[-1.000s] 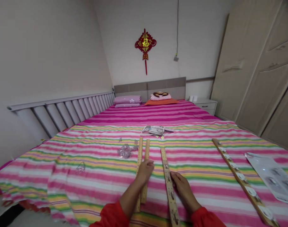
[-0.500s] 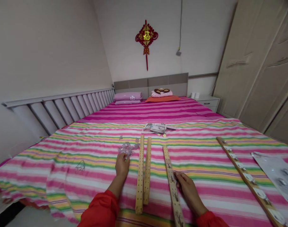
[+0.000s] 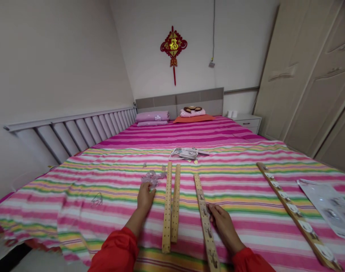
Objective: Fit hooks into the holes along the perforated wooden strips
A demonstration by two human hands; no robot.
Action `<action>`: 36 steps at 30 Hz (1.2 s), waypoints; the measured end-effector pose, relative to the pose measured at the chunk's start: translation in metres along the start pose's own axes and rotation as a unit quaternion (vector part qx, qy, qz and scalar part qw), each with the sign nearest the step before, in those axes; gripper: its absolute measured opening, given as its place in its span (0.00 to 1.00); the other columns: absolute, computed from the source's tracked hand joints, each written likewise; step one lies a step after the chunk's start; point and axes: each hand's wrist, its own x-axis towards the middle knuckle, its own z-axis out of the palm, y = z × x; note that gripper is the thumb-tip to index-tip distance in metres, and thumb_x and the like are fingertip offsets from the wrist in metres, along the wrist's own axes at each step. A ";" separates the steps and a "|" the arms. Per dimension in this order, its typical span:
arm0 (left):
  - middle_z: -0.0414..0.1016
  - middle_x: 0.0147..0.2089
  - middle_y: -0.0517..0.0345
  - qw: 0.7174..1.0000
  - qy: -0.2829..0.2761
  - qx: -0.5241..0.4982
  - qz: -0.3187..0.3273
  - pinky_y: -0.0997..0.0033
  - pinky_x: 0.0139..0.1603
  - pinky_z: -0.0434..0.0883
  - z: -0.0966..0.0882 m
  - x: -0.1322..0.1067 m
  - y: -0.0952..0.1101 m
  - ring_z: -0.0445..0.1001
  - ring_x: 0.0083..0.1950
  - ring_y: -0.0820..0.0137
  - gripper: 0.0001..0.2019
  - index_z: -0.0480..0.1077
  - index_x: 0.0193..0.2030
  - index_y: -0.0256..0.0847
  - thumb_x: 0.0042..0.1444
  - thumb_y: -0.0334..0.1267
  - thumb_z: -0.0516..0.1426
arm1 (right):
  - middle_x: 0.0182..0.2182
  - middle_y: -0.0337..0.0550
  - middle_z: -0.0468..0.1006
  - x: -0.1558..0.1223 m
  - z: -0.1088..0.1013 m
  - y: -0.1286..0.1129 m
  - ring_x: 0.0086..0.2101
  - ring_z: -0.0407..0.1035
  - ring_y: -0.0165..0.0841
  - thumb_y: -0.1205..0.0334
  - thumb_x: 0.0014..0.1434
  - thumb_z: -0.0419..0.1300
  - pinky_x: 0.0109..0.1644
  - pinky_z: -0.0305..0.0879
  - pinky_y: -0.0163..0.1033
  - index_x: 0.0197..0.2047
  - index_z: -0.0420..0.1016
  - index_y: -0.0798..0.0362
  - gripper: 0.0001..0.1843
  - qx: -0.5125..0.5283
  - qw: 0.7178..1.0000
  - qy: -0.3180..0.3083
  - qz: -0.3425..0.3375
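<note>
My left hand (image 3: 145, 198) is at the near edge of a pile of small clear plastic pieces (image 3: 153, 176). Its fingers are curled together, and whatever they pinch is hidden. My right hand (image 3: 223, 225) grips the right edge of a light wooden strip (image 3: 198, 186) with holes along it. Several small metal fittings (image 3: 208, 231) sit on that strip, one right by my fingertips. Between my hands two more perforated wooden strips (image 3: 167, 211) lie nearly side by side on the striped bed cover.
A darker wooden strip (image 3: 283, 206) carrying several white and metal pieces lies at the right, beside a clear plastic package (image 3: 328, 207). Farther back is a small heap of packaging (image 3: 184, 153). A twist of clear plastic (image 3: 97, 199) lies at left.
The view has shifted slightly. My left fingers have moved a little at the pile's edge, while my right hand stays at the strip.
</note>
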 end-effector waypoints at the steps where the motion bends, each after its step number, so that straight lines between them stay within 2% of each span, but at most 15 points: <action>1: 0.69 0.32 0.58 1.000 -0.002 -0.009 -0.005 0.69 0.38 0.65 0.000 0.000 0.002 0.67 0.35 0.66 0.07 0.71 0.29 0.40 0.39 0.32 0.59 | 0.11 0.32 0.61 -0.001 0.000 -0.001 0.14 0.53 0.27 0.38 0.45 0.61 0.18 0.45 0.35 0.22 0.72 0.52 0.23 0.003 1.000 0.001 0.000; 4: 0.67 0.29 0.58 0.998 0.008 -0.050 -0.035 0.68 0.39 0.64 0.002 -0.001 0.006 0.65 0.34 0.67 0.01 0.69 0.23 0.41 0.40 0.33 0.58 | 0.11 0.32 0.62 -0.002 0.001 -0.004 0.15 0.54 0.28 0.38 0.45 0.62 0.19 0.46 0.35 0.23 0.73 0.52 0.23 0.012 1.000 0.002 -0.005; 7: 0.65 0.25 0.59 0.994 0.029 -0.081 -0.062 0.68 0.38 0.64 0.004 -0.004 0.006 0.64 0.32 0.67 0.04 0.67 0.19 0.41 0.41 0.35 0.58 | 0.11 0.33 0.63 -0.003 0.001 -0.005 0.15 0.55 0.29 0.38 0.45 0.61 0.19 0.46 0.35 0.24 0.74 0.53 0.24 0.012 1.000 0.000 -0.007; 10: 0.65 0.23 0.61 0.985 0.049 -0.128 -0.106 0.70 0.34 0.63 0.002 -0.009 0.003 0.63 0.29 0.69 0.06 0.68 0.21 0.40 0.41 0.39 0.59 | 0.11 0.33 0.63 -0.002 0.000 -0.004 0.14 0.54 0.29 0.38 0.45 0.61 0.19 0.46 0.35 0.25 0.75 0.53 0.24 0.008 1.000 -0.003 0.000; 14: 0.67 0.22 0.63 0.958 0.049 -0.225 -0.170 0.72 0.29 0.63 -0.005 -0.014 0.003 0.64 0.25 0.73 0.13 0.69 0.25 0.39 0.39 0.47 0.61 | 0.11 0.32 0.63 0.000 -0.001 -0.001 0.14 0.54 0.28 0.39 0.45 0.61 0.19 0.46 0.35 0.25 0.74 0.53 0.24 0.016 1.000 -0.002 0.011; 18: 0.63 0.19 0.67 0.921 0.019 -0.318 -0.224 0.74 0.25 0.63 -0.013 -0.017 0.009 0.62 0.21 0.77 0.20 0.67 0.27 0.38 0.35 0.52 0.64 | 0.11 0.32 0.63 0.000 -0.001 -0.001 0.14 0.54 0.27 0.40 0.45 0.62 0.19 0.46 0.34 0.24 0.74 0.53 0.22 0.024 1.000 -0.004 0.014; 24: 0.68 0.22 0.67 0.875 -0.002 -0.405 -0.265 0.79 0.25 0.65 -0.019 -0.022 0.025 0.66 0.22 0.80 0.22 0.68 0.28 0.38 0.30 0.46 0.69 | 0.11 0.32 0.63 -0.002 0.000 -0.004 0.14 0.54 0.26 0.42 0.44 0.64 0.19 0.46 0.34 0.25 0.75 0.54 0.21 0.045 0.999 0.002 0.016; 28: 0.70 0.23 0.65 0.810 -0.040 -0.497 -0.308 0.81 0.25 0.67 -0.019 -0.029 0.044 0.68 0.23 0.80 0.16 0.68 0.29 0.38 0.35 0.36 0.69 | 0.15 0.33 0.68 0.000 -0.003 -0.007 0.14 0.57 0.25 0.47 0.42 0.66 0.18 0.50 0.33 0.27 0.77 0.55 0.19 0.083 0.996 0.008 0.033; 30: 0.72 0.25 0.63 0.793 -0.083 -0.510 -0.323 0.81 0.27 0.69 -0.017 -0.037 0.057 0.70 0.25 0.79 0.13 0.69 0.30 0.39 0.38 0.33 0.68 | 0.18 0.35 0.70 0.001 -0.004 -0.009 0.15 0.58 0.25 0.49 0.41 0.66 0.18 0.51 0.33 0.27 0.77 0.55 0.17 0.100 0.994 0.012 0.034; 31: 0.72 0.25 0.63 0.792 -0.107 -0.506 -0.324 0.80 0.28 0.69 -0.016 -0.042 0.064 0.71 0.26 0.78 0.13 0.69 0.30 0.39 0.39 0.34 0.67 | 0.19 0.36 0.71 0.000 -0.005 -0.011 0.15 0.59 0.25 0.49 0.41 0.66 0.17 0.51 0.33 0.27 0.77 0.55 0.17 0.105 0.994 0.012 0.034; 33: 0.71 0.24 0.63 0.809 -0.155 -0.475 -0.310 0.80 0.27 0.68 -0.013 -0.052 0.079 0.69 0.25 0.78 0.12 0.70 0.29 0.38 0.41 0.37 0.67 | 0.19 0.36 0.71 -0.002 -0.005 -0.015 0.15 0.58 0.25 0.50 0.41 0.67 0.16 0.49 0.33 0.28 0.77 0.55 0.17 0.110 0.993 0.011 0.033; 36: 0.70 0.23 0.62 0.865 -0.207 -0.386 -0.245 0.78 0.26 0.65 -0.012 -0.062 0.101 0.68 0.24 0.76 0.14 0.71 0.28 0.38 0.40 0.43 0.67 | 0.19 0.36 0.71 -0.007 -0.002 -0.026 0.14 0.55 0.24 0.48 0.41 0.67 0.16 0.48 0.32 0.29 0.77 0.55 0.18 0.101 0.995 0.004 0.004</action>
